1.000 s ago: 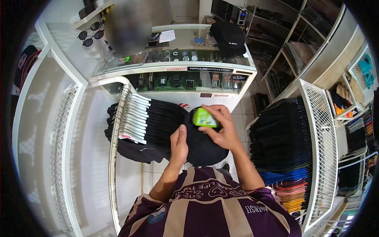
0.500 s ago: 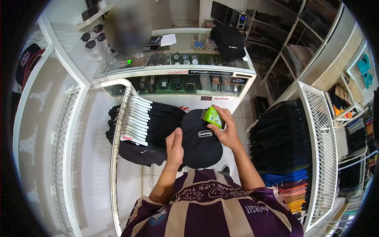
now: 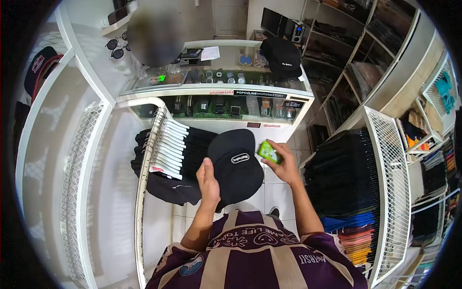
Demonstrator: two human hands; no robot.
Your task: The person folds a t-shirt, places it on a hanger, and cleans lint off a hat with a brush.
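A black cap (image 3: 235,176) with a small white-edged patch on its front is held up in front of my chest. My left hand (image 3: 208,183) grips it at its left side, thumb up; the fingers are mostly hidden behind the cap. To the right of the cap, apart from it, my right hand (image 3: 284,163) is closed around a bright green brush-like tool (image 3: 269,151), its bristled side facing the cap.
Black clothes on white hangers (image 3: 169,147) hang from a rail at left. A glass counter (image 3: 192,90) with watches stands ahead, a black cap (image 3: 281,57) on top. Folded clothes (image 3: 341,178) fill a rack at right. A person (image 3: 156,36) is behind the counter.
The cap has turned and shifted slightly left and up. My right hand, with the green tool, has moved right and down, away from the cap.
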